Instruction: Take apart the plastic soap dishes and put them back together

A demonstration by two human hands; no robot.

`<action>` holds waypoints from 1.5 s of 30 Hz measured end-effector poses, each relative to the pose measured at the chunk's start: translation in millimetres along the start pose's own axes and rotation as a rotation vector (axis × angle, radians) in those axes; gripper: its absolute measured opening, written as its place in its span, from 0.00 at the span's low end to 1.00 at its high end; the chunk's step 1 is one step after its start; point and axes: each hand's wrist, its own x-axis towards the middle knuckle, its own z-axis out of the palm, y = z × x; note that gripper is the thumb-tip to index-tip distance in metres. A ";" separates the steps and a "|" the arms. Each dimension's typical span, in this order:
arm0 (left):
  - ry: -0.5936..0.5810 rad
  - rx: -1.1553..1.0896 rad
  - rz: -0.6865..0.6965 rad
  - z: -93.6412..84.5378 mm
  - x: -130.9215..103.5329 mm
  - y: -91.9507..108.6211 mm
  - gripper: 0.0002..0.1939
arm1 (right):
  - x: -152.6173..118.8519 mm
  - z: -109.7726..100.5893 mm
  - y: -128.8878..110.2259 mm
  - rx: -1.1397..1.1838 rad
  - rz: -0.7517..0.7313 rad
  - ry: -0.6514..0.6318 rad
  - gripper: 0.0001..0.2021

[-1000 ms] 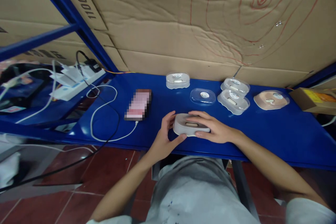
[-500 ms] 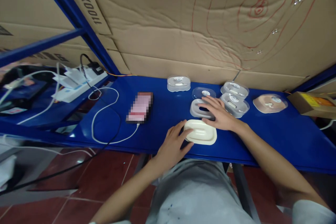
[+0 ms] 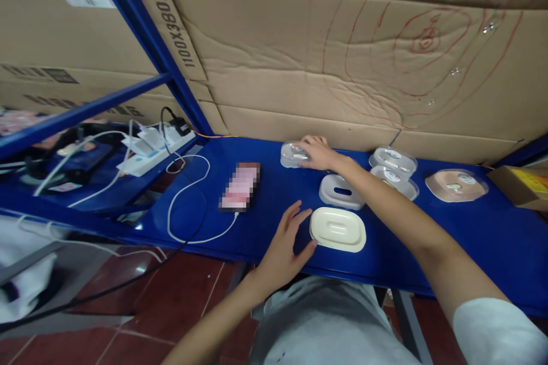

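Right hand point(image 3: 315, 152) touches a clear case point(image 3: 288, 155); a cardboard strip point(image 3: 170, 17) reads "1100X380X62".

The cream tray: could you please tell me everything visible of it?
The cream tray is shallow, oblong with rounded corners, plastic-looking, with a rim and an oblong moulding inside. It lies flat on the blue table, in front of the slotted grey cover. The left hand is at its left edge; contact is unclear.
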 end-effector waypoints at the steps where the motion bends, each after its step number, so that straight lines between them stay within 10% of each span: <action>1: 0.030 -0.044 -0.023 -2.3 0.0 -1.2 0.31 | -3.7 1.5 -4.4 0.019 -0.016 -0.002 0.37; 9: 0.344 0.030 -0.080 -14.3 8.5 -25.7 0.47 | -64.7 -14.8 -51.2 0.433 -0.227 -0.075 0.31; 13: 0.306 0.223 -0.024 -16.4 10.5 -32.5 0.46 | -67.2 -14.3 -47.5 0.296 -0.139 -0.031 0.34; 20: 0.255 0.597 0.040 -19.4 4.2 -22.3 0.13 | -39.0 2.1 -24.6 0.077 0.110 0.028 0.28; 28: 0.337 0.523 0.071 -28.2 6.6 -22.1 0.14 | -96.3 9.7 -83.0 0.368 -0.278 -0.164 0.39; 34: 0.503 0.441 0.084 -24.2 7.2 -22.7 0.26 | -100.5 8.0 -86.4 0.536 -0.169 -0.155 0.29; 45: 0.428 0.617 0.261 -26.7 6.3 -22.1 0.23 | -99.1 8.5 -83.0 0.626 -0.162 -0.191 0.28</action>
